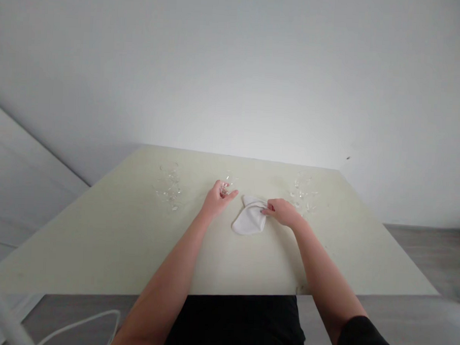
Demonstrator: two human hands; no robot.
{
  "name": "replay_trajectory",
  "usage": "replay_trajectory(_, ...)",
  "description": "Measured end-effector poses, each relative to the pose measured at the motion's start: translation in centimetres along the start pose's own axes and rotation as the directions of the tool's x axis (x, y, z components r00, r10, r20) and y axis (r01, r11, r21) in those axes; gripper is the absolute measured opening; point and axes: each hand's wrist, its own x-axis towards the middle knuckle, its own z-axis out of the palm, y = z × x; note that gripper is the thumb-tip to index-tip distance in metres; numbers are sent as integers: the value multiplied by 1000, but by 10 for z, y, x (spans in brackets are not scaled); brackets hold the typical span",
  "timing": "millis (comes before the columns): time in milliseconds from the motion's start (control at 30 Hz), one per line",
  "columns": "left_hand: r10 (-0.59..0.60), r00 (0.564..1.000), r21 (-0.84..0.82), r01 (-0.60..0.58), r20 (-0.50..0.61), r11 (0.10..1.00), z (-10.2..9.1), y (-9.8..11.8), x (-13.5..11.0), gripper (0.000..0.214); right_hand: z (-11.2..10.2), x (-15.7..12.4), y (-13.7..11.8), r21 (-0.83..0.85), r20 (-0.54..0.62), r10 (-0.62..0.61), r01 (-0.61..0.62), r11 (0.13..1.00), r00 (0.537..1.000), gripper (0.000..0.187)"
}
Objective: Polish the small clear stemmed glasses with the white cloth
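Note:
My left hand [217, 196] is closed around a clear drinking glass [229, 178], whose transparent upper part shows above my fingers; its lower part is mostly hidden. To its right, my right hand [282, 211] pinches the edge of a white cloth [250, 219]. The cloth hangs folded and loose between both hands, close to the tabletop. Its far corner lies near my left thumb but apart from it.
Several clear glasses [171, 182] stand in a cluster on the left of the pale table [108, 238]. More clear glasses [302, 188] are on the right, just beyond my right wrist. A white wall [241, 91] borders the table's far edge.

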Motion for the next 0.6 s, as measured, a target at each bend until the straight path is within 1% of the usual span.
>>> replay_trajectory(33,9,1000,23,-9,3,1000,0,3,-2,44,-9,-3,0,60,-16,-34,35,998,999,24)
replay_trajectory(100,26,1000,48,-27,14,999,0,7,-5,43,-32,-8,-4,194,-134,-126,151,969,983,27)
replay_trajectory(133,37,999,46,-38,24,998,-1,9,-6,43,-46,-10,-7,251,-183,-108,153,956,977,26)
replay_trajectory(167,48,998,35,-49,35,998,-1,10,-7,42,-61,-12,-11,280,-206,-46,104,954,977,26)
replay_trajectory(233,68,996,0,-68,59,998,-1,11,-7,41,-90,-12,-18,257,-207,115,-60,965,972,29)
replay_trajectory(300,74,995,-41,-72,72,997,-1,11,-8,41,-116,-11,-22,188,-259,244,-199,962,935,29)
replay_trajectory(333,72,995,-64,-67,76,996,-2,11,-8,42,-126,-9,-24,134,-326,288,-258,957,900,28)
replay_trajectory(367,67,995,-87,-60,79,994,-2,12,-8,43,-134,-8,-25,87,-389,297,-286,954,872,27)
replay_trajectory(400,63,995,-111,-54,83,992,-3,12,-7,44,-140,-7,-26,55,-432,282,-288,956,857,27)
replay_trajectory(433,63,994,-137,-50,88,989,-3,13,-7,44,-143,-6,-28,34,-465,253,-268,963,849,26)
replay_trajectory(500,72,991,-192,-49,111,980,-4,16,-7,47,-144,-3,-30,27,-493,164,-173,985,854,28)
replay_trajectory(567,80,982,-242,-37,169,969,-5,19,-8,50,-142,1,-35,49,-514,76,-60,997,854,31)
replay_trajectory(600,79,973,-259,-20,219,966,-5,21,-9,51,-141,3,-38,72,-524,45,-8,997,851,34)
